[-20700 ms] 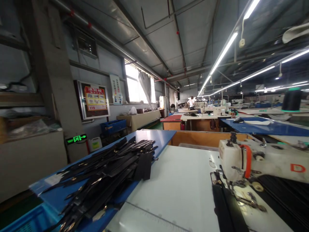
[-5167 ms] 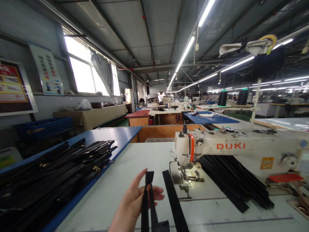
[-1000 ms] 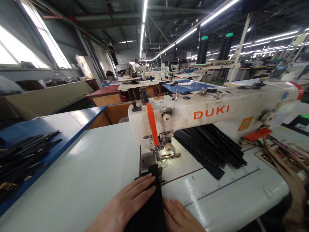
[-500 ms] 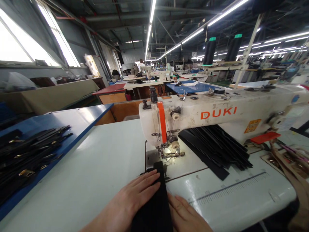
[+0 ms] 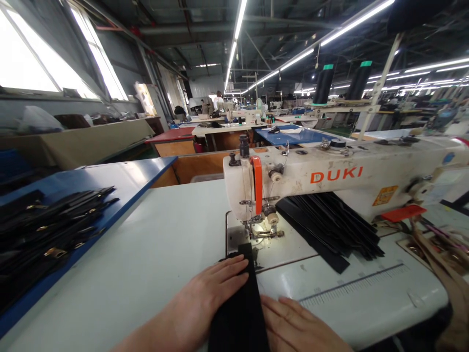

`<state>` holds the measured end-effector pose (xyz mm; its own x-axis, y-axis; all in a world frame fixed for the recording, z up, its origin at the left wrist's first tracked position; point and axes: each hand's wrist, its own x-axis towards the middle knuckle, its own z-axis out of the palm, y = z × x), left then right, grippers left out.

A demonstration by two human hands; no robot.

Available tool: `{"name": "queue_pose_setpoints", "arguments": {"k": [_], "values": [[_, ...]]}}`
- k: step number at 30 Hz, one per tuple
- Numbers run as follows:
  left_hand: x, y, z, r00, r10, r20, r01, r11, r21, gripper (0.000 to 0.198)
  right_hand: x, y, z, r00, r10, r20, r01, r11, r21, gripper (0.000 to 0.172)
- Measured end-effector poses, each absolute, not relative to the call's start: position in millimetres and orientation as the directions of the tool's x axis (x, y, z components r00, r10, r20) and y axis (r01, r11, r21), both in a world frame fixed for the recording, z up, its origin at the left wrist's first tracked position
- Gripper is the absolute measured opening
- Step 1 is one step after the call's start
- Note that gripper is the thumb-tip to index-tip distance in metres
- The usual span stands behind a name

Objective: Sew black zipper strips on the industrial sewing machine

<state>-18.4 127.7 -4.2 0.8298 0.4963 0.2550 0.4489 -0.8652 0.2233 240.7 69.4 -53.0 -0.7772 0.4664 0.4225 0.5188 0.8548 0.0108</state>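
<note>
A long black fabric strip (image 5: 240, 313) lies on the sewing machine's bed, its far end just in front of the presser foot (image 5: 252, 230). My left hand (image 5: 210, 293) rests flat on top of it, fingers stretched toward the machine. Along the strip's right edge lies my right hand (image 5: 293, 322), fingers extended with the tips against the edge; its thumb is hidden. The white sewing machine (image 5: 293, 168) has an orange thread-lever guard (image 5: 257, 186) and a lit needle area.
Under the machine arm lies a fanned stack of black strips (image 5: 330, 225). Black pieces with gold metal fittings (image 5: 54, 230) cover part of the blue table (image 5: 146, 168) at left. A red tray (image 5: 403, 213) and tan straps (image 5: 436, 274) are at right. Thread cones (image 5: 323, 85) stand behind.
The whole scene has shifted slightly right in view as the head turned. Both hands and the strip keep nearly the same place relative to the machine.
</note>
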Motion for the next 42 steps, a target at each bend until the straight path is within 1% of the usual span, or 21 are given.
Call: {"name": "queue_pose_setpoints", "arguments": {"k": [1, 3, 6, 8, 10, 12, 14, 17, 20, 24, 28, 32, 37, 40, 42], "values": [[-17.5, 126.7, -1.4, 0.831, 0.501, 0.240, 0.454, -0.862, 0.227, 0.050, 245.0, 67.8, -51.5, -0.779, 0.470, 0.416, 0.523, 0.852, 0.017, 0.043], [-15.6, 124.7, 4.2, 0.831, 0.516, 0.209, 0.468, -0.850, 0.240, 0.055, 249.3, 65.1, -47.1, -0.751, 0.524, 0.401, 0.569, 0.822, -0.008, 0.042], [-12.9, 122.6, 11.5, 0.831, 0.535, 0.151, 0.488, -0.832, 0.264, 0.061, 241.9, 67.1, -35.6, -0.664, 0.650, 0.369, 0.653, 0.745, -0.138, 0.041], [-11.7, 121.8, 15.4, 0.826, 0.553, 0.111, 0.506, -0.813, 0.288, 0.064, 230.4, 74.8, -27.9, -0.625, 0.691, 0.364, 0.659, 0.717, -0.228, 0.041], [-11.4, 121.1, 18.2, 0.820, 0.567, 0.077, 0.519, -0.795, 0.314, 0.067, 218.9, 86.5, -23.6, -0.607, 0.682, 0.408, 0.642, 0.723, -0.255, 0.027], [-11.9, 120.5, 19.6, 0.822, 0.566, 0.056, 0.519, -0.787, 0.332, 0.073, 210.9, 98.8, -23.0, -0.626, 0.633, 0.456, 0.622, 0.758, -0.199, 0.015], [-12.6, 120.1, 18.7, 0.826, 0.562, 0.050, 0.519, -0.792, 0.322, 0.075, 207.5, 108.1, -24.4, -0.671, 0.569, 0.475, 0.600, 0.793, -0.102, 0.010], [-13.2, 120.9, 13.5, 0.840, 0.538, 0.077, 0.507, -0.827, 0.244, 0.063, 207.8, 114.7, -25.9, -0.720, 0.492, 0.490, 0.570, 0.822, 0.012, 0.007], [-12.6, 125.0, 6.3, 0.852, 0.504, 0.140, 0.485, -0.862, 0.148, 0.051, 210.3, 118.3, -25.7, -0.736, 0.446, 0.509, 0.544, 0.837, 0.053, 0.007], [-9.3, 137.0, 0.7, 0.861, 0.467, 0.199, 0.459, -0.884, 0.090, 0.046, 214.6, 130.7, -24.9, -0.762, 0.428, 0.486, 0.524, 0.849, 0.074, 0.008], [-5.4, 151.9, 0.6, 0.858, 0.456, 0.237, 0.451, -0.889, 0.078, 0.041, 220.2, 148.2, -24.5, -0.791, 0.436, 0.430, 0.520, 0.849, 0.094, 0.008], [-5.6, 161.8, 0.4, 0.872, 0.436, 0.225, 0.430, -0.900, 0.075, 0.039, 224.1, 156.9, -22.7, -0.791, 0.435, 0.430, 0.507, 0.860, 0.063, 0.011], [-9.2, 167.4, -3.9, 0.871, 0.433, 0.231, 0.416, -0.901, 0.121, 0.040, 224.8, 156.8, -18.3, -0.787, 0.461, 0.410, 0.498, 0.867, -0.019, 0.016], [-10.8, 170.3, -5.8, 0.857, 0.443, 0.262, 0.411, -0.896, 0.169, 0.040, 223.7, 158.1, -17.9, -0.784, 0.480, 0.393, 0.511, 0.859, -0.029, 0.015], [-11.1, 172.5, -5.6, 0.853, 0.451, 0.263, 0.415, -0.892, 0.181, 0.040, 222.8, 159.5, -18.3, -0.779, 0.489, 0.393, 0.520, 0.854, -0.032, 0.014]]}}
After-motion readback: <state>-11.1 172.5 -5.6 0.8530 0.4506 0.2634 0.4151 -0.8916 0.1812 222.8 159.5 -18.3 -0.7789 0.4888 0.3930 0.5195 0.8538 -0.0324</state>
